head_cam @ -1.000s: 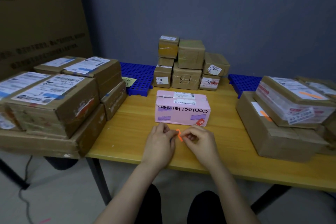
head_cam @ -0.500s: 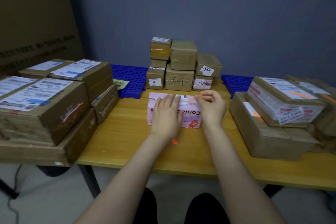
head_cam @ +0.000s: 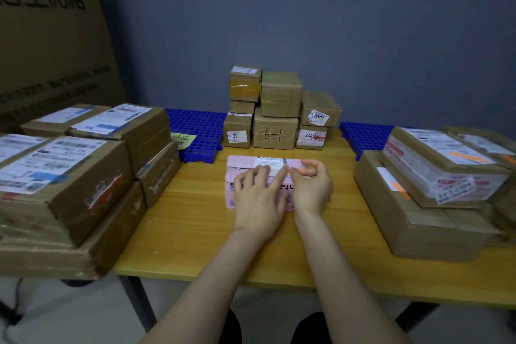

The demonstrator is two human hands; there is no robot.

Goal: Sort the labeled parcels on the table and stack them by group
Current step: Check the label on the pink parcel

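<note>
- Head view: your left hand (head_cam: 258, 198) lies flat across the pink box (head_cam: 240, 166), fingers spread and pressing down on its top — it pins the box rather than gripping it.
- Your right hand (head_cam: 311, 190) is beside it on the right end of the box, fingers loosely curled with thumb and forefinger close together over the top face; whether they pinch anything is too small to tell.
- The box sits mid-table (head_cam: 190, 220), just in front of the small stack of brown parcels (head_cam: 275, 117) at the back, well apart from the left pile (head_cam: 81, 165) and the right pile (head_cam: 430, 193).
- Judging by this, you are at the labelling or label-checking step — the white shipping label (head_cam: 272, 161) runs along the top far edge, right by your fingertips.
- Next move, as I read it: get both hands around the ends, lift, and carry it to the matching group. It looks light and rigid, so a side grip should do.
- Materials: smooth printed pink card against the rest, which is taped, scuffed brown cardboard with glossy paper labels; blue plastic grid panels (head_cam: 199, 131) lie behind, and the tabletop is smooth wood grain.
</note>
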